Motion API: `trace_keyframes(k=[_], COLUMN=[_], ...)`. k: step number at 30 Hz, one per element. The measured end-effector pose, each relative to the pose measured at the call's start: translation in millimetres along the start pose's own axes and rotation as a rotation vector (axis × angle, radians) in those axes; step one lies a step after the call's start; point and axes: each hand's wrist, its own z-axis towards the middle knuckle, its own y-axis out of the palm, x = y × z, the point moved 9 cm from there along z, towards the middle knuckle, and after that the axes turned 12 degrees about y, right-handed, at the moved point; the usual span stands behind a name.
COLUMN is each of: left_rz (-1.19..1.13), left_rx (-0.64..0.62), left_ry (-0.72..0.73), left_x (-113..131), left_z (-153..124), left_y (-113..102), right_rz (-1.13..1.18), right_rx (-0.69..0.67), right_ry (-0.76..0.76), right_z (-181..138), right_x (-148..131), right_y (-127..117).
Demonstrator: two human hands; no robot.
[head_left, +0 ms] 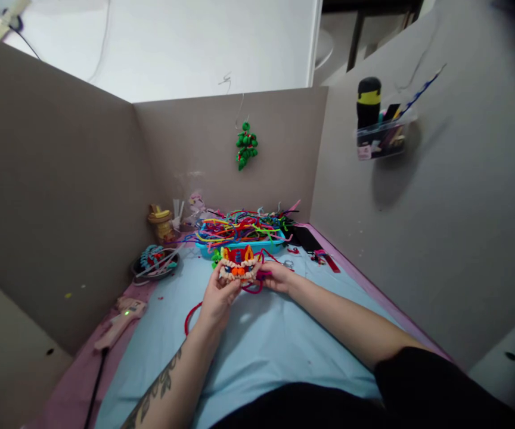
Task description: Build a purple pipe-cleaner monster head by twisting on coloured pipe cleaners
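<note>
A colourful pipe-cleaner figure [238, 271] is held up in front of me, with cream bobbled bands, an orange middle, blue spots and red, yellow and green parts on top. My left hand [219, 297] is closed on its left side, thumb at the lower front. Fingers bent, my right hand [278, 276] grips it at the right edge, beside a loop of magenta pipe cleaner [254, 291]. Its fingertips are partly hidden. A red pipe cleaner [189, 317] curves out behind my left wrist.
Behind the figure stands a blue basket [208, 252] heaped with pipe cleaners. On the left are a dark bowl [172, 269] and a pink glue gun [121, 325] with a cord. Grey panels enclose the table; a green ornament [246, 146] and a clear bin [380, 143] hang there.
</note>
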Motion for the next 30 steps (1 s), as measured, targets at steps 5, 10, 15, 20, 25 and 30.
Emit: trace_keyframes(k=[5, 10, 15, 20, 25, 30], left_rz=[0.066, 0.075, 0.091, 0.012, -0.073, -0.096], left_rx=[0.026, 0.073, 0.090, 0.058, 0.059, 0.089], left_ry=[-0.044, -0.114, -0.167, -0.202, -0.187, -0.172], left_x=[2, -3, -8, -11, -10, -10], left_z=[1, -1, -2, -1, 3, 7], left_y=[-6, -11, -14, -13, -13, -16], right_rz=[0.034, 0.064, 0.053, 0.010, -0.072, -0.142], right_rx=[-0.015, 0.001, -0.028, 0.043, 0.080, 0.091], right_ry=[0.022, 0.034, -0.033, -0.126, -0.221, -0.238], right_z=[2, 2, -1, -9, -15, -15], right_x=[2, 3, -5, -20, -30, -28], right_y=[-2, -5, 1, -1, 1, 2])
